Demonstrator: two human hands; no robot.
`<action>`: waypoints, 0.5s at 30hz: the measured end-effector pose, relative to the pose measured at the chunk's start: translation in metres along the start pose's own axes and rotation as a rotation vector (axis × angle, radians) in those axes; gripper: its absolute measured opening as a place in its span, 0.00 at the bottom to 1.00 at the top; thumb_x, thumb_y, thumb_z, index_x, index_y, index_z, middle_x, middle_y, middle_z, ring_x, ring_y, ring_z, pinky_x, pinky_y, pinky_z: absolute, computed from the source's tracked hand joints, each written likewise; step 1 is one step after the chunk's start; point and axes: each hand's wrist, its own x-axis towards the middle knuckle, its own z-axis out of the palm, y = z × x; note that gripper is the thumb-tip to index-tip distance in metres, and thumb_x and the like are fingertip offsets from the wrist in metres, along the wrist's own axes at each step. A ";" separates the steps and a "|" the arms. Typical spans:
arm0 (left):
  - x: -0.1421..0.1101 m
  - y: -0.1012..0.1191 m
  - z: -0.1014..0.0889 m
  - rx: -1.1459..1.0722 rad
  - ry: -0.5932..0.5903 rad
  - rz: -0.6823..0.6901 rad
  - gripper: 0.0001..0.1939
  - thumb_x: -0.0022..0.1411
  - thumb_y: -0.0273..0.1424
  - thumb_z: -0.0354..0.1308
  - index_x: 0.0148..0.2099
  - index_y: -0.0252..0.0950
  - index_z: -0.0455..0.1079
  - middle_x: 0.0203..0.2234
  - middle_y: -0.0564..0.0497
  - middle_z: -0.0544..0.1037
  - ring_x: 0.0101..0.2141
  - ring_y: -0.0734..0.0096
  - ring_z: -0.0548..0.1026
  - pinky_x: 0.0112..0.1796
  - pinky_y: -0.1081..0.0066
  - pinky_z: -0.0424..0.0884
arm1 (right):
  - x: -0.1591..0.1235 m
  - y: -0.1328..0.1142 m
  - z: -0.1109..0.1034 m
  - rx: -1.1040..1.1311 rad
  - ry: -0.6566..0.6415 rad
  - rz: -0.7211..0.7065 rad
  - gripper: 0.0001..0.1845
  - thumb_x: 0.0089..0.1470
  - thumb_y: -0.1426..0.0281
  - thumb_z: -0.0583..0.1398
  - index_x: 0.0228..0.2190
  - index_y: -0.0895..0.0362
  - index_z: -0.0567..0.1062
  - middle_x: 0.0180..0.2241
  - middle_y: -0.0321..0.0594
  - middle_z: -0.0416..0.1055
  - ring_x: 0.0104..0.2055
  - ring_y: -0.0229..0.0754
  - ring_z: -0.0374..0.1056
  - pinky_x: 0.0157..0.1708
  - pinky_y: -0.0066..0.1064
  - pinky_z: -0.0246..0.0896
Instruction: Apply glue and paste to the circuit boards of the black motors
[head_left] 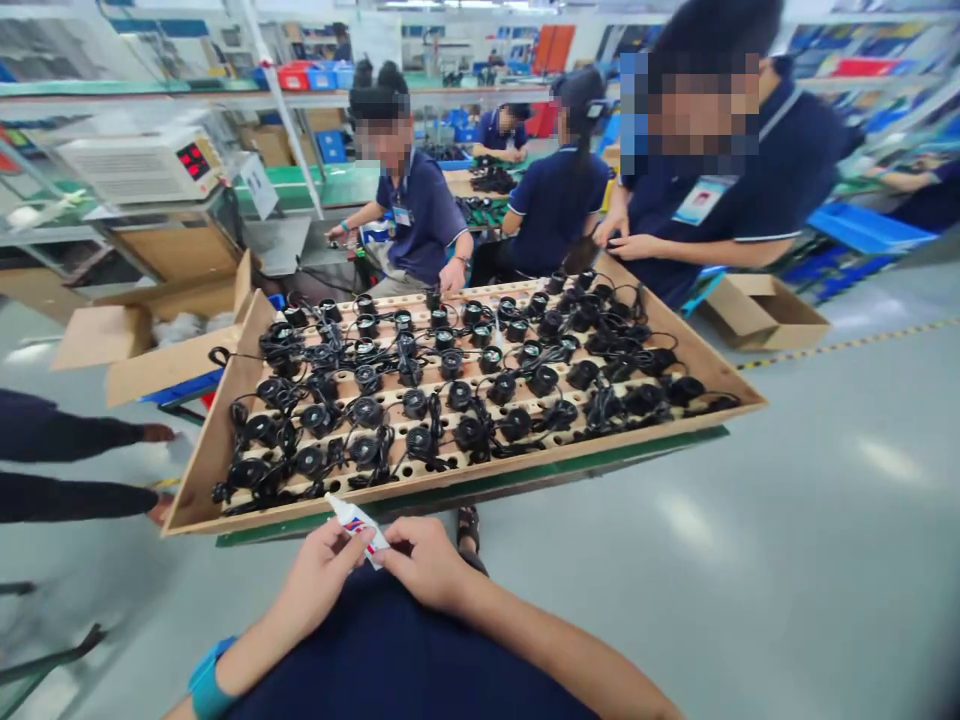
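Note:
My left hand and my right hand meet close to my body, both pinched on a small white tube with red and blue print. The tube's tip points up and left toward the near edge of a wooden tray. The tray is full of several black round parts with black cables, set in rows of holes. A light blue band sits on my left wrist.
A person in a dark blue shirt stands at the tray's far right corner, hands on its parts. Other seated people work behind. Open cardboard boxes lie on the grey floor. Another person's dark sleeves reach in from the left.

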 end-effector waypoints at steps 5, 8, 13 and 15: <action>0.011 0.024 0.032 -0.020 -0.131 0.061 0.20 0.62 0.48 0.59 0.33 0.33 0.71 0.23 0.53 0.71 0.26 0.72 0.66 0.30 0.73 0.62 | -0.017 -0.001 -0.026 0.009 0.086 0.047 0.04 0.52 0.72 0.64 0.31 0.56 0.81 0.31 0.35 0.77 0.33 0.39 0.69 0.36 0.29 0.59; 0.020 0.038 0.049 -0.037 -0.207 0.125 0.17 0.64 0.44 0.57 0.35 0.33 0.70 0.25 0.53 0.71 0.27 0.73 0.65 0.30 0.74 0.61 | -0.020 0.006 -0.043 0.053 0.089 0.069 0.07 0.56 0.66 0.63 0.33 0.56 0.80 0.32 0.38 0.78 0.35 0.42 0.71 0.38 0.31 0.62; 0.035 0.062 0.075 0.014 -0.215 0.236 0.13 0.66 0.36 0.55 0.32 0.32 0.70 0.27 0.53 0.71 0.30 0.74 0.65 0.33 0.75 0.61 | -0.023 0.016 -0.077 0.085 0.056 0.084 0.15 0.58 0.57 0.62 0.36 0.56 0.79 0.35 0.42 0.78 0.37 0.46 0.72 0.40 0.33 0.64; 0.040 0.073 0.086 -0.016 -0.218 0.222 0.13 0.65 0.35 0.56 0.31 0.32 0.71 0.26 0.53 0.72 0.29 0.74 0.66 0.32 0.75 0.61 | -0.024 0.019 -0.092 0.084 0.063 0.101 0.17 0.57 0.54 0.63 0.37 0.56 0.79 0.34 0.43 0.78 0.37 0.46 0.72 0.40 0.34 0.65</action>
